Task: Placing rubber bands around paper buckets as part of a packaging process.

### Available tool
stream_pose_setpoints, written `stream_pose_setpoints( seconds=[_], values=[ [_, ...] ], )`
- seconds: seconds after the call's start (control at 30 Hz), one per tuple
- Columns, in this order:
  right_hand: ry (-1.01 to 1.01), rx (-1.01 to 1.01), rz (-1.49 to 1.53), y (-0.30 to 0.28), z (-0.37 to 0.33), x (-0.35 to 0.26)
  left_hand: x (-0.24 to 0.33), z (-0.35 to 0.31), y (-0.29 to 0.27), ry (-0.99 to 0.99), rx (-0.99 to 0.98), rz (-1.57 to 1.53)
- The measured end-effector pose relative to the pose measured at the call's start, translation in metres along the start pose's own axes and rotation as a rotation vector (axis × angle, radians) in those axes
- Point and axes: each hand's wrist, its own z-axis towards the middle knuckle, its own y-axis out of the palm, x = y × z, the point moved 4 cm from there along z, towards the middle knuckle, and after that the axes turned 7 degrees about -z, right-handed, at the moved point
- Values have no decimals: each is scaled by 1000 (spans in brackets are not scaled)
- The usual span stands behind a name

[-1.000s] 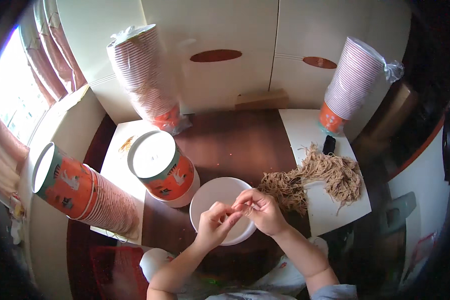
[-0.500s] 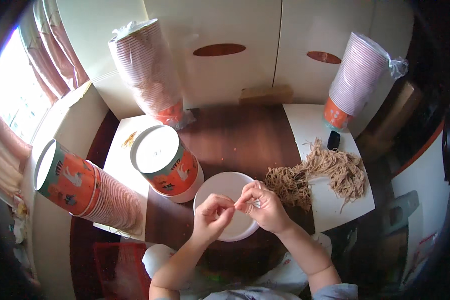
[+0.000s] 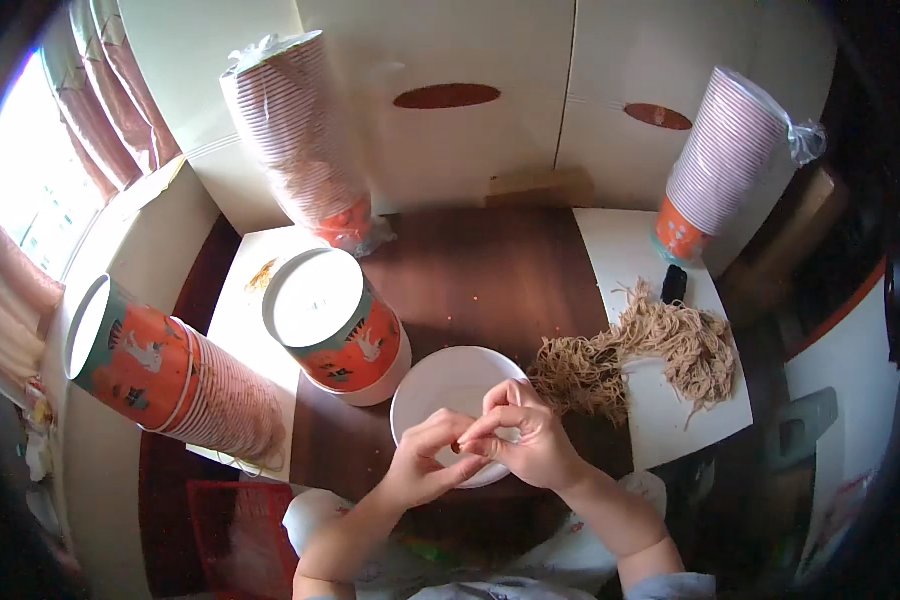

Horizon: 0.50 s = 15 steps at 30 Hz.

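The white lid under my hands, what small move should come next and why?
Probably thread the bit pinched between both hands down to the white lid. The fingertips meet right over it, and the pile of tan strings lies close on the right for the next piece.

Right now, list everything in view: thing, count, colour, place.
white cup: one, seen from above, near table edge, under the hands.
orange printed cup: one, white inside, left of the white cup.
sleeved cup stacks: three; one back left, one back right, one lying at far left; orange and white.
tan string bundle: one loose heap, right of the white cup, partly on a white sheet.
small black object: one, by the right stack.
wooden table: dark brown, centre.
white cabinet doors: behind the table.
curtain: pinkish, upper left.
left hand: over the white cup, fingertips pinched.
right hand: meeting the left, pinched on something too small to tell.
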Motion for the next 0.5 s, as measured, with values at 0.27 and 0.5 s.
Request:
stream_pose_setpoints(
  seconds=[0.27,0.5],
  values=[
    [17,-42,-88,-10,2,-8,16,-2,1,148,46,422],
    [52,-387,92,-2,-3,-10,28,-5,-1,305,139,635]
  ],
)
